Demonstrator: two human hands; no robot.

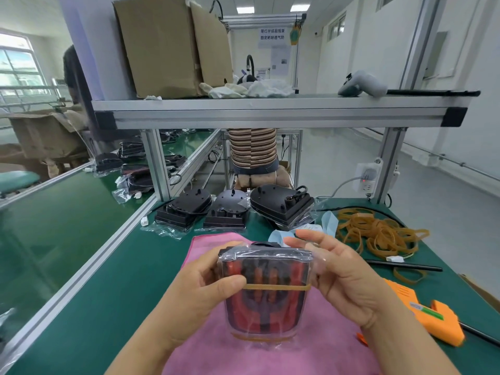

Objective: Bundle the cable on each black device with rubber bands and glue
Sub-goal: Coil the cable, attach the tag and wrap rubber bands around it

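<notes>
Pink cloth [270, 353] nearest, spread over the green bench [108, 280]. Just above it, raised in both hands: one bagged device [266, 301], red and black under clear plastic. Left hand [200, 290] gripping the left edge, thumb pressed on the front at the end of a rubber band [276, 287]. Right hand [343, 277] clasping the right edge, fingers reaching behind the top. Two bands on this device: one across the middle, a second band [259, 338] low near the bottom edge. For a clean finish to this step, probably best to pin the middle band with the thumb, level it straight across, seat it snug without bunching the bag, and turn the piece over to check the cable, not visible from this side. Off to the right, one orange glue gun [422, 312] lying on the bench, one black stick [403, 265], one loose band [408, 275] close by, then a heap of tan bands [378, 234], too tangled to count. Farther back, three black devices [184, 209] [227, 213] [281, 207] in a row, backs up, resting on clear bags. Beyond the frame post, more bagged units [135, 174] on the long belt, number unclear.
</notes>
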